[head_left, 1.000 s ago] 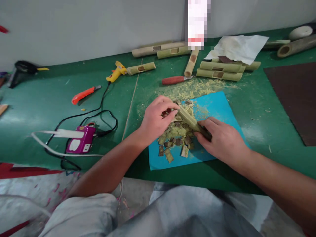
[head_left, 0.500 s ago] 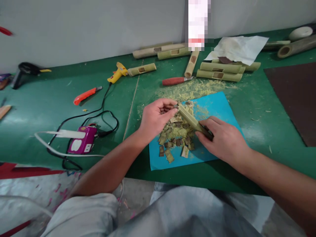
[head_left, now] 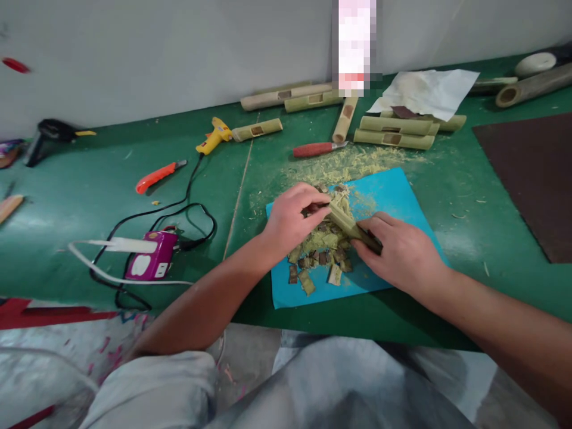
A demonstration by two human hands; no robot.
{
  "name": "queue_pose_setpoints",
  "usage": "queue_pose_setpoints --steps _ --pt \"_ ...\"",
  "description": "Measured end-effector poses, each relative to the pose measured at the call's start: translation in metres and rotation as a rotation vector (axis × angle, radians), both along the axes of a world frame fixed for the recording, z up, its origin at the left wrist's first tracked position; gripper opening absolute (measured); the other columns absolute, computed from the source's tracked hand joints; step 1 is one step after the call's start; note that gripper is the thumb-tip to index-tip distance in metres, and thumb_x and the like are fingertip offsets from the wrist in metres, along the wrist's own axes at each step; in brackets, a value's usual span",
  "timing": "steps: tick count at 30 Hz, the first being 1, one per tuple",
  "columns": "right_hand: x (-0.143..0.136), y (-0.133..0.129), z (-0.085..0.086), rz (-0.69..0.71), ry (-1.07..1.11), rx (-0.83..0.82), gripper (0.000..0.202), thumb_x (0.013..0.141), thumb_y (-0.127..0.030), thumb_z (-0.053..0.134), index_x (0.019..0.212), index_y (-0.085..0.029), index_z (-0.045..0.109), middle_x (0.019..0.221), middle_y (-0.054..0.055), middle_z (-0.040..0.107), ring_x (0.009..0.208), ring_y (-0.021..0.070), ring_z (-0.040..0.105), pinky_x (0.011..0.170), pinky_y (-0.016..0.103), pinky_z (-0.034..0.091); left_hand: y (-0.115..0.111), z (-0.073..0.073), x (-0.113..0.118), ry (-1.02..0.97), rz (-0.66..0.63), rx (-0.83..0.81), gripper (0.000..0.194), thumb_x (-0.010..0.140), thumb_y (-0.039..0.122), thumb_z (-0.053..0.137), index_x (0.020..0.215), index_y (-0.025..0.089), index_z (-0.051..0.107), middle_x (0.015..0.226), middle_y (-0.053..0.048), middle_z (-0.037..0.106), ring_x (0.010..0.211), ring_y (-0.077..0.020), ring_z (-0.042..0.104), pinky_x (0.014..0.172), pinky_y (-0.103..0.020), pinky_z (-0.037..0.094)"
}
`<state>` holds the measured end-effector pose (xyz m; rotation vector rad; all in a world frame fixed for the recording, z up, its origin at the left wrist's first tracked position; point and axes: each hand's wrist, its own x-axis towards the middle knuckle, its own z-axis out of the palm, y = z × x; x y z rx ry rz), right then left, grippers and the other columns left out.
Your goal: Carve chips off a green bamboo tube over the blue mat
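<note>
A pale green bamboo piece (head_left: 344, 221) hangs at a slant over a blue sheet (head_left: 384, 190), its lower right end darker. My right hand (head_left: 397, 247) is closed round that lower end. At the upper left end, the fingers of my left hand (head_left: 297, 217) pinch the tip; whether they hold anything else there is hidden. Beneath the bamboo, a heap of green shavings (head_left: 324, 240) and small brown and green chips (head_left: 306, 282) covers part of the sheet.
Behind the sheet lie a red-handled knife (head_left: 313, 149) and cut bamboo tubes (head_left: 393, 139). To the left are a yellow glue gun (head_left: 214, 137), an orange cutter (head_left: 156, 177) and a purple power block (head_left: 152, 256) with cables. A dark board (head_left: 527, 179) lies at right.
My left hand has moved slightly right and down along the bamboo's upper end, now covering more of its tip. My right hand keeps its hold, and the view has shifted slightly.
</note>
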<state>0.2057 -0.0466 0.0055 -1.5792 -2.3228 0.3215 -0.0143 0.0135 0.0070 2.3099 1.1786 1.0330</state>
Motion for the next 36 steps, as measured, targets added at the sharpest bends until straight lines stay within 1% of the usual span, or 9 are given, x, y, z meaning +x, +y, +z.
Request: queue_pose_setpoints --steps 3,7,11,16,23,29,31,34,36 --pt "-0.001 0.0 0.0 -0.002 -0.002 -0.017 0.023 0.09 -0.035 0.054 0.093 -0.017 0.067 0.093 0.006 0.067 0.072 0.0176 0.059 0.056 0.032 0.033 0.001 -0.001 -0.001 0.094 -0.014 0.008 0.011 0.088 0.022 0.068 0.097 0.017 0.072 0.092 -0.004 0.066 0.075 -0.0103 0.064 0.069 -0.022 0.053" --pt "-0.002 0.0 0.001 -0.012 -0.011 -0.044 0.021 0.089 -0.034 0.053 0.093 -0.018 0.067 0.094 0.006 0.067 0.071 0.0173 0.059 0.056 0.032 0.032 0.001 -0.004 -0.004 0.267 -0.026 0.164 0.016 0.094 0.023 0.06 0.103 0.017 0.072 0.093 -0.006 0.068 0.085 -0.015 0.065 0.077 -0.026 0.053" --pt "-0.001 0.001 0.0 -0.025 -0.001 -0.049 0.022 0.09 -0.034 0.053 0.095 -0.018 0.067 0.095 0.006 0.067 0.072 0.017 0.059 0.056 0.031 0.031 0.002 -0.006 -0.006 0.298 -0.021 0.247 0.018 0.097 0.023 0.056 0.103 0.016 0.071 0.095 -0.007 0.07 0.087 -0.0158 0.066 0.079 -0.028 0.053" --pt "-0.001 0.002 0.002 -0.049 -0.003 -0.059 0.021 0.089 -0.034 0.054 0.095 -0.018 0.067 0.092 0.006 0.066 0.072 0.017 0.058 0.056 0.031 0.03 0.004 -0.004 -0.007 0.267 -0.01 0.235 0.019 0.097 0.022 0.054 0.106 0.017 0.069 0.098 -0.007 0.069 0.091 -0.0152 0.066 0.083 -0.028 0.053" --pt "-0.003 0.002 0.004 -0.048 -0.023 -0.087 0.023 0.09 -0.034 0.051 0.094 -0.018 0.067 0.092 0.006 0.065 0.072 0.0169 0.057 0.056 0.031 0.029 0.005 -0.006 -0.008 0.405 0.005 0.183 0.019 0.095 0.027 0.058 0.105 0.016 0.07 0.092 -0.007 0.071 0.085 -0.018 0.066 0.075 -0.029 0.052" --pt "-0.003 0.001 0.003 -0.067 -0.031 -0.1 0.023 0.091 -0.035 0.051 0.093 -0.017 0.066 0.091 0.006 0.064 0.069 0.0156 0.055 0.056 0.031 0.028 0.006 -0.006 -0.004 0.295 -0.001 0.121 0.015 0.095 0.022 0.058 0.102 0.016 0.07 0.091 -0.005 0.07 0.084 -0.0149 0.067 0.075 -0.025 0.052" --pt "-0.004 0.001 0.003 -0.069 -0.023 -0.114 0.022 0.091 -0.035 0.051 0.093 -0.017 0.066 0.091 0.006 0.064 0.068 0.0151 0.054 0.056 0.031 0.028 0.003 -0.006 0.001 0.276 -0.045 0.15 0.016 0.096 0.022 0.056 0.098 0.015 0.07 0.089 -0.006 0.069 0.082 -0.0146 0.066 0.074 -0.025 0.052" --pt "-0.004 0.002 0.002 -0.06 -0.005 -0.13 0.023 0.091 -0.035 0.052 0.092 -0.017 0.066 0.09 0.006 0.064 0.068 0.0152 0.054 0.057 0.031 0.029 0.0 -0.007 0.006 0.33 -0.185 0.179 0.021 0.099 0.025 0.05 0.096 0.015 0.069 0.087 -0.006 0.068 0.083 -0.0153 0.065 0.075 -0.026 0.051" --pt "-0.004 0.001 0.002 -0.057 0.01 -0.14 0.023 0.091 -0.035 0.052 0.091 -0.017 0.065 0.09 0.006 0.064 0.069 0.0154 0.054 0.057 0.031 0.029 0.001 -0.008 0.007 0.359 -0.207 0.192 0.023 0.1 0.025 0.047 0.097 0.016 0.068 0.088 -0.006 0.067 0.083 -0.0158 0.064 0.076 -0.027 0.051"
